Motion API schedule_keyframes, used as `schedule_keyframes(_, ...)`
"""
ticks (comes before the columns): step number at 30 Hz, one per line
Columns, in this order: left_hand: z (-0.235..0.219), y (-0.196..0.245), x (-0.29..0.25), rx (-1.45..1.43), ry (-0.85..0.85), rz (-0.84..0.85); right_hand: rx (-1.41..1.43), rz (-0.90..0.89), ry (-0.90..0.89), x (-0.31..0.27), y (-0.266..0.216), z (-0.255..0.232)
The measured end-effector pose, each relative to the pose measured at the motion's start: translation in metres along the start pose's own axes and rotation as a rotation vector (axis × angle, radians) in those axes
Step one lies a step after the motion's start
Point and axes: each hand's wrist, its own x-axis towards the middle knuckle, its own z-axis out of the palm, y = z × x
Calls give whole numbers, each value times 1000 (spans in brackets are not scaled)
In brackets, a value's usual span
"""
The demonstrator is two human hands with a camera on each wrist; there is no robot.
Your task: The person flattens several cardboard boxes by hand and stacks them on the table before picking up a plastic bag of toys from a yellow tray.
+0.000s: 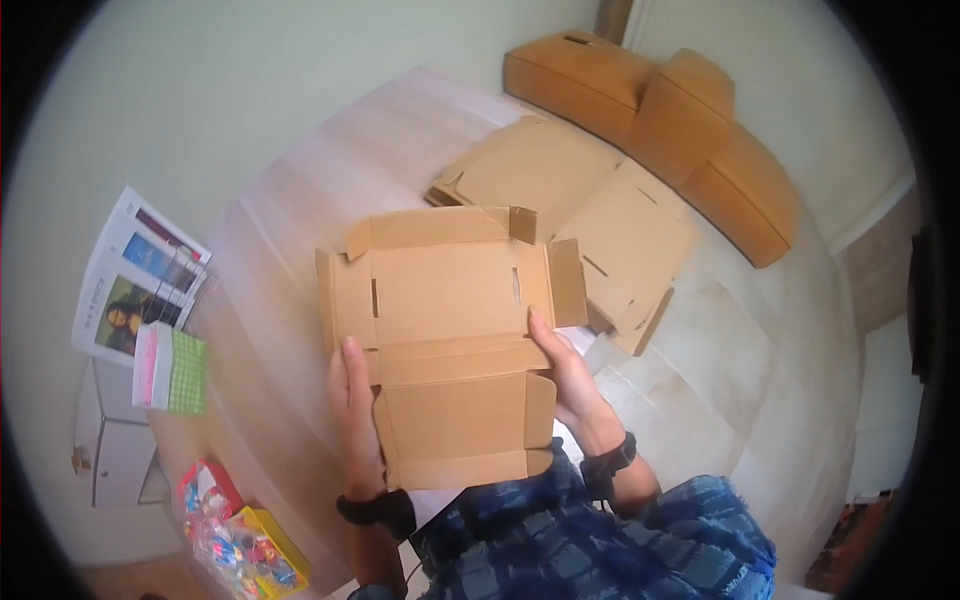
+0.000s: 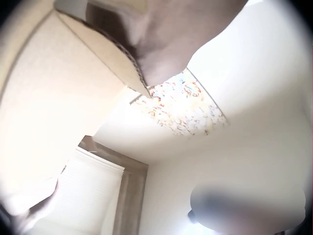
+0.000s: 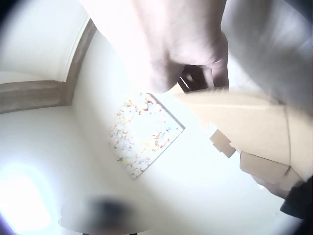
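Observation:
A partly folded cardboard box blank with slots and raised side flaps is held up in front of the body in the head view. The left hand grips its left edge, thumb on the upper face. On the opposite edge the right hand holds it, thumb near a slot. The left wrist view shows the left hand against the cardboard. In the right wrist view the right hand has curled fingers at the edge of the cardboard.
More flat cardboard lies behind on the floor, beside a brown leather-like seat. At the left are a green-checked box, a picture sheet, a white box and a yellow tray of colourful packets.

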Motion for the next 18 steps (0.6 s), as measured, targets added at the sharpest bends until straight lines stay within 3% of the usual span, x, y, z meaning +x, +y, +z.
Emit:
schedule_keyframes(2, 5, -3, 14, -62, -115, -38, -119, -188, 142, -14, -22, -8)
schedule_keyframes(4, 8, -8, 18, 62, -174, 65, -242, -505, 447, -37, -64, -28)
schedule_keyframes(5, 8, -9, 19, 122, -202, 118, -198, -581, 582, -55, -88, -46)
schedule_keyframes(6, 8, -9, 19, 145, -268, 106, -324, -909, 780, -74, -114, -53)
schedule_keyframes(8, 12, -11, 20, 185, -391, 84, -375, -1235, 1119, -99, -165, -45)
schedule_keyframes(9, 18, -9, 18, 177, -433, 33, -379, -1440, 928, -101, -183, -35)
schedule_keyframes(11, 25, -22, 19, 155, -513, -19, -1116, -1660, 924, -73, -197, -48)
schedule_keyframes(13, 31, -32, 20, 143, -587, -50, -1727, -1851, 864, -32, -205, -20)
schedule_keyframes(14, 34, -35, 18, 139, -618, -57, -1809, -1666, 757, -7, -190, -11)
schedule_keyframes(16, 34, -42, 16, 147, -659, -58, -2040, -1553, 586, 63, -159, -26)
schedule_keyframes(18, 28, -47, 14, 168, -680, -50, -2282, -1133, 517, 109, -120, -50)
